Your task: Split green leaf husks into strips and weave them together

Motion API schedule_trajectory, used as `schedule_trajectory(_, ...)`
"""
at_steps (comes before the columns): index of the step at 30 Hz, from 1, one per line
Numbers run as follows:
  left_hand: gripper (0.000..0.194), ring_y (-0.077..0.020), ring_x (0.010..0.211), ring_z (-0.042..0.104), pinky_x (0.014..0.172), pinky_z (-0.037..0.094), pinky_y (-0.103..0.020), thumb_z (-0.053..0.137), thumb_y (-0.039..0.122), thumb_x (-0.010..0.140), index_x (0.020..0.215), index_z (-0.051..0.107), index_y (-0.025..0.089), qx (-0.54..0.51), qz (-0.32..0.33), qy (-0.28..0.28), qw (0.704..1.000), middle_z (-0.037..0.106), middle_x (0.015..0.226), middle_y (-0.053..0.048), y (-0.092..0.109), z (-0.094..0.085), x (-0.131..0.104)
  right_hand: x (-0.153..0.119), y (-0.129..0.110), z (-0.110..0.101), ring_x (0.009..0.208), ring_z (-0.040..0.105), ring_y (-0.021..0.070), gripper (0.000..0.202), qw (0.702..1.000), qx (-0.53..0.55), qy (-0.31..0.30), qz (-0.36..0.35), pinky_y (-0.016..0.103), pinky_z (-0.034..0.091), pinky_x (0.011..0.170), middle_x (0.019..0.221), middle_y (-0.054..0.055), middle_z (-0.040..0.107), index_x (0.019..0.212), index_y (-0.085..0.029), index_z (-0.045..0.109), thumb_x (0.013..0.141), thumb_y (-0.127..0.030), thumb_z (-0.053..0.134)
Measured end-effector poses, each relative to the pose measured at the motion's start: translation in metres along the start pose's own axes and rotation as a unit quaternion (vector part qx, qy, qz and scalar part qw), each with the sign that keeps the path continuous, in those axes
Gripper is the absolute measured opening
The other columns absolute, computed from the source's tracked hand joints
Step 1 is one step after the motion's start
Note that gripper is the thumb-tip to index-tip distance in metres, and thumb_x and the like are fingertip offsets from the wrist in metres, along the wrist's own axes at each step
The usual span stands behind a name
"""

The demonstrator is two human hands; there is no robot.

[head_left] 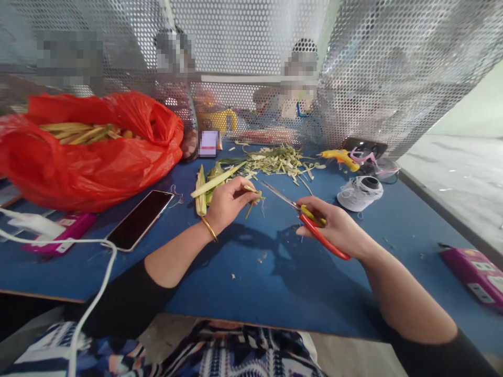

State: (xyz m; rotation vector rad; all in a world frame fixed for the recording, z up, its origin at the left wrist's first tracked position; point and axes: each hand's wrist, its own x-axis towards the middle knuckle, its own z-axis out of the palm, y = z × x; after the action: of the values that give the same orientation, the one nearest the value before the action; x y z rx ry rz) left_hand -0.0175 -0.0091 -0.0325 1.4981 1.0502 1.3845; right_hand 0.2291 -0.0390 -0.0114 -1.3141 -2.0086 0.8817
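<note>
Between the thumb and fingers of my left hand [231, 201] is a small piece of yellow-green leaf [254, 192], with a fine thread hanging from it. My right hand [334, 222] is wrapped round red and yellow-handled scissors [323, 235], whose blades point left toward the leaf piece without touching it. Beyond my left hand lie pale green leaf strips [201, 193]. A heap of cut leaf scraps [279, 159] is spread farther back on the blue table [243, 293]. A gold bangle circles my left wrist.
A red plastic bag [145, 152] of leaves stands at the left, near a dark phone [139, 220] and a white cable [106, 272]. A thread spool [359, 193], yellow glue gun [341, 158] and glasses [383, 166] lie right. A perforated metal screen [251, 47] rises behind.
</note>
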Motion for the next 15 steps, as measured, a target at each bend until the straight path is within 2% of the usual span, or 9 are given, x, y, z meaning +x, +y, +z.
schedule_trajectory(5,0.016,-0.0146,0.066,0.064,0.068,0.048,-0.026,0.081,0.024,0.067,0.070,0.066,0.021,0.031,0.005,0.016,0.999,0.065,0.070,0.001,0.0054,-0.0034,0.0007,-0.0005,0.0060,-0.0017,0.074,0.060,0.0183,0.051,0.999,-0.051,-0.012,-0.004,0.030,0.050,0.068,0.087,0.003,0.068,0.108,-0.020,0.071,0.069,-0.051,0.074)
schedule_trajectory(10,0.014,-0.0137,0.067,0.064,0.070,0.048,-0.025,0.082,0.021,0.067,0.069,0.068,0.021,0.042,-0.001,0.013,0.999,0.065,0.071,0.001,0.0080,-0.0050,0.0014,-0.0015,0.0070,-0.0048,0.068,0.058,0.0164,0.041,0.997,-0.066,-0.030,-0.027,0.027,0.048,0.061,0.080,0.002,0.068,0.098,-0.018,0.075,0.073,-0.050,0.071)
schedule_trajectory(15,0.013,-0.0127,0.065,0.063,0.068,0.047,-0.025,0.080,0.019,0.068,0.069,0.068,0.021,0.048,0.013,0.009,0.999,0.066,0.072,0.001,0.0097,-0.0055,0.0022,-0.0025,0.0024,-0.0054,0.065,0.057,0.0157,0.047,0.997,-0.067,-0.033,-0.016,0.025,0.046,0.059,0.077,0.002,0.067,0.101,-0.016,0.075,0.073,-0.053,0.070)
